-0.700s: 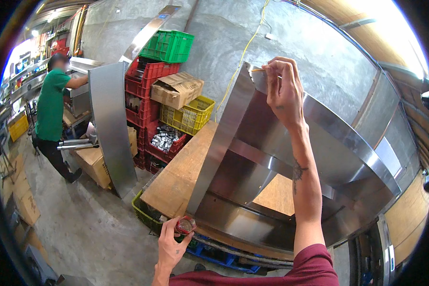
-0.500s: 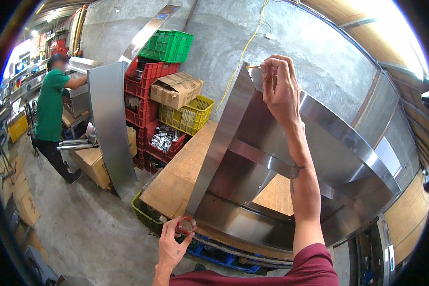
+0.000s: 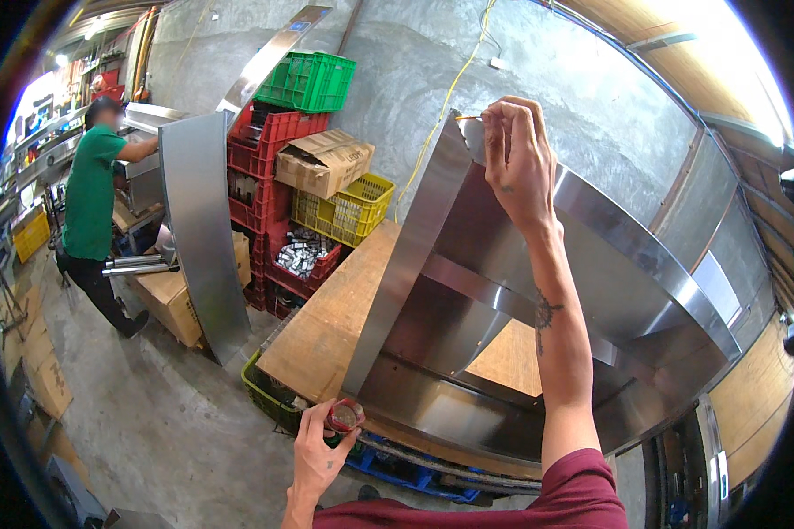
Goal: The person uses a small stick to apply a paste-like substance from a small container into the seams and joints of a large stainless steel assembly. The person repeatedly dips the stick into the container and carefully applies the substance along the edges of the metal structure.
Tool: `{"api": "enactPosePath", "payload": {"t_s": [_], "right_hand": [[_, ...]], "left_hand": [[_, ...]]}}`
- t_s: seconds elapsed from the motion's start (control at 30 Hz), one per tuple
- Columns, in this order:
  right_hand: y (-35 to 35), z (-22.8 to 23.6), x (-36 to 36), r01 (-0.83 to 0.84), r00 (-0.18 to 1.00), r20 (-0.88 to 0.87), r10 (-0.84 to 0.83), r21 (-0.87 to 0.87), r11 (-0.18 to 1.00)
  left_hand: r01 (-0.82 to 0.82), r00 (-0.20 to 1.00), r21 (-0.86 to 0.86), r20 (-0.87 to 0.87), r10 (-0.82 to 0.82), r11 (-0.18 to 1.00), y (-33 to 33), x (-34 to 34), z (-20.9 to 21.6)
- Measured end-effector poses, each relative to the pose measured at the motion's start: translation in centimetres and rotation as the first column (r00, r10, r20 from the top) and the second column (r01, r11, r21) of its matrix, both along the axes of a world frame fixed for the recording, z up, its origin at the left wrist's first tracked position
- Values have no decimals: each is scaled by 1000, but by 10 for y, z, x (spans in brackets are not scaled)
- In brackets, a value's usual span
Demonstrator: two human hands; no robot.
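Since the earliest frame, the right hand point(image 3: 522, 163) has shifted a little leftward, bringing its stick point(image 3: 468, 117) closer to the outer edge of the upper corner of the steel unit point(image 3: 421, 242); the left hand point(image 3: 319, 448) and its cup point(image 3: 345, 412) have hardly moved.

Largest of all, the steel unit leans across the right side, over the wooden table point(image 3: 322, 322), its narrow side sloping from that far corner down to a near one. The right arm reaches over it at long stretch, so small wrist and finger motions would likely serve better than swinging the whole arm. The left hand waits low, just beside the near corner; holding the cup level there, clear of the metal, seems the way to avoid knocks and spills.

The left thumb and fingers curve round the cup, spread only to its width; it sits at their tips, with something brownish inside. The right thumb and forefinger are pinched together on the stick, with no gap beyond its thickness. Smallest, the thin stick juts left from those fingertips, its free end at the corner; whether it touches the metal, I cannot tell. A light, steady pinch should give the best control.
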State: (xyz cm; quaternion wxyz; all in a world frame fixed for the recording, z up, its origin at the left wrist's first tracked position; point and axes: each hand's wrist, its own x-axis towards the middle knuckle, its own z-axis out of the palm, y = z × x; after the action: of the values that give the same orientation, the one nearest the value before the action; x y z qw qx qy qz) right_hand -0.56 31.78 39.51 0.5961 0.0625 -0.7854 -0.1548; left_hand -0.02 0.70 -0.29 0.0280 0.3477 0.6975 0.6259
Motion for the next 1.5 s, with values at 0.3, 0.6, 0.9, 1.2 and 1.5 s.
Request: {"api": "enactPosePath", "payload": {"t_s": [0.3,0.6,0.9,1.2,1.5], "right_hand": [[1,0,0,-46,999,-6,46,-11,999],[9,-3,8,-106,994,38,105,23,994],[4,-5,11,-49,997,58,49,3,999],[4,-4,11,-42,997,69,42,7,999],[6,-4,11,-36,998,58,34,30,999]], "left_hand": [[3,1000,-6,-2,-3,1000,0,1,0],[10,1000,-11,-5,-10,1000,-3,0,1],[13,1000,-23,20,-12,1000,-3,0,1],[6,1000,-20,5,-6,1000,-1,0,0],[7,1000,-25,9,-6,1000,-3,0,0]]}}
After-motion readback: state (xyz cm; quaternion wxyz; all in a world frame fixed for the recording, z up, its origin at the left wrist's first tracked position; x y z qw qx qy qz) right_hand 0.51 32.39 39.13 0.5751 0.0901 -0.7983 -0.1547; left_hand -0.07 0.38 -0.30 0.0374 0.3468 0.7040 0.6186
